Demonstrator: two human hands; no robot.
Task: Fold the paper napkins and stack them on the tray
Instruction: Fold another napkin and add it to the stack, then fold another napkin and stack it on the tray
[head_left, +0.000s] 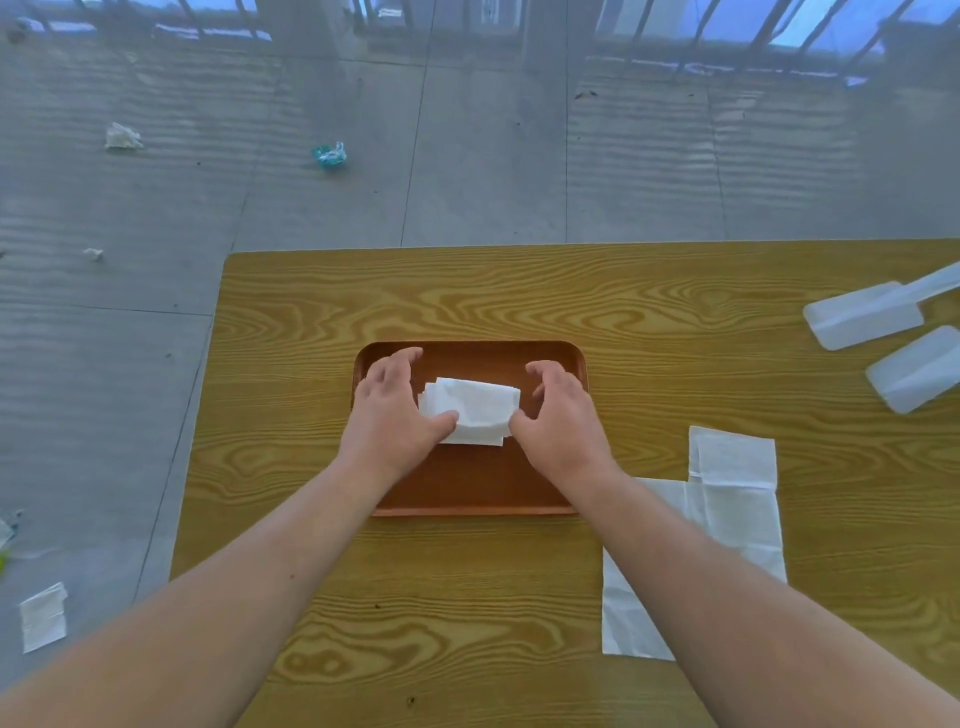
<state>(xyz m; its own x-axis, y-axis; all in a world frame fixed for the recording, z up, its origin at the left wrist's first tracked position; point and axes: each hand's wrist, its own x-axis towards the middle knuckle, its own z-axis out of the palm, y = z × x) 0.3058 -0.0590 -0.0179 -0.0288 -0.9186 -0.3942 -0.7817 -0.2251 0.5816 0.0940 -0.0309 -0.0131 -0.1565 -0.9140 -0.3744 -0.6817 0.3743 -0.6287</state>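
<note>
A stack of folded napkins (470, 410) lies in the middle of the brown tray (467, 483) on the counter (363, 301). The left hand (389, 410) presses its thumb on the stack's 8 o'clock corner; the right hand (561, 415), fingers spread, touches its 4 o'clock edge (neither grips). Unfolded napkins (732, 499) lie at the tray's 4 o'clock.

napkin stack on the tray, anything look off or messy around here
The folded napkin stack on the tray is uneven, its edges fanned out at the left rather than flush. Beyond the table, crumpled tissue, a blue wrapper and a flat napkin litter the floor.
</note>
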